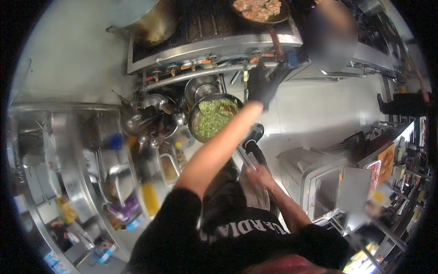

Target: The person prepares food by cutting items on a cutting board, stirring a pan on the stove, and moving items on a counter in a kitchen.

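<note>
Cloth sleeve [159, 228], round pan [234, 97], lumpy green food [213, 119]

Right hand [260, 176] closed around metal handle [247, 158] running to rim of dark pan [190, 124] of chopped green food [212, 121]. Left hand [263, 86], dark-covered, blurred, near stove's [214, 48] front edge. Big pot [157, 27] at stove's left end; pinkish-brown pieces [258, 9] in pan toward right.

Kinda packed kitchen: stove [219, 44] with knobs [194, 67] along its front edge, pale shiny floor [315, 102] off that edge, steel counter [75, 176] on the left, boxy pale cabinet [295, 164] over right.
</note>
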### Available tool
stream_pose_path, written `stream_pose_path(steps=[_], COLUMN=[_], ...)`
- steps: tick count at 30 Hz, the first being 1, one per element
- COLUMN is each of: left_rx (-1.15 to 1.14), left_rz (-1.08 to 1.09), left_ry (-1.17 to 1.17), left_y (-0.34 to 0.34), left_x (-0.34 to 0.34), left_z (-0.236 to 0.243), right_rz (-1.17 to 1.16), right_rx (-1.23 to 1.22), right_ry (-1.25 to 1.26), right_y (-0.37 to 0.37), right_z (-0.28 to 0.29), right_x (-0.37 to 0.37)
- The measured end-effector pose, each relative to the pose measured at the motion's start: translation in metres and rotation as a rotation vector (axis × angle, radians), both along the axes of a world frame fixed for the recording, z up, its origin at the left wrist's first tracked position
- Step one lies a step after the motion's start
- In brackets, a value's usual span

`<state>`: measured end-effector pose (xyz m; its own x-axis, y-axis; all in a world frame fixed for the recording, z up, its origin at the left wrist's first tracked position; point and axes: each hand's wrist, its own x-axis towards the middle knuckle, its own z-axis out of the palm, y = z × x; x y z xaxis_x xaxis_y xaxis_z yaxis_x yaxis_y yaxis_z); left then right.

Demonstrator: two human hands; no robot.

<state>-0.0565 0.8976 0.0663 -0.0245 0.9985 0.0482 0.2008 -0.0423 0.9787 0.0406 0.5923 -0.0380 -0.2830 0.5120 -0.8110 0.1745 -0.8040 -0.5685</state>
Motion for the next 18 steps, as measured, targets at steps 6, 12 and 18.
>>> stream_pose_path(steps=[6,12,18], left_rx=[-0.531,-0.391,-0.325], left_rz=[0.090,0.210,0.146], left_ry=[-0.314,-0.008,0.653], left_y=[0.160,0.178,0.137], left_x=[0.058,0.001,-0.179], left_z=[0.017,-0.023,-0.058], right_rz=[-0.034,-0.281,-0.370], right_rx=[0.148,0.023,0.135], right_ry=[0.015,0.207,0.236], right_y=[-0.056,-0.045,0.070], right_z=[0.072,0.139,0.136], right_x=[0.073,0.138,0.147])
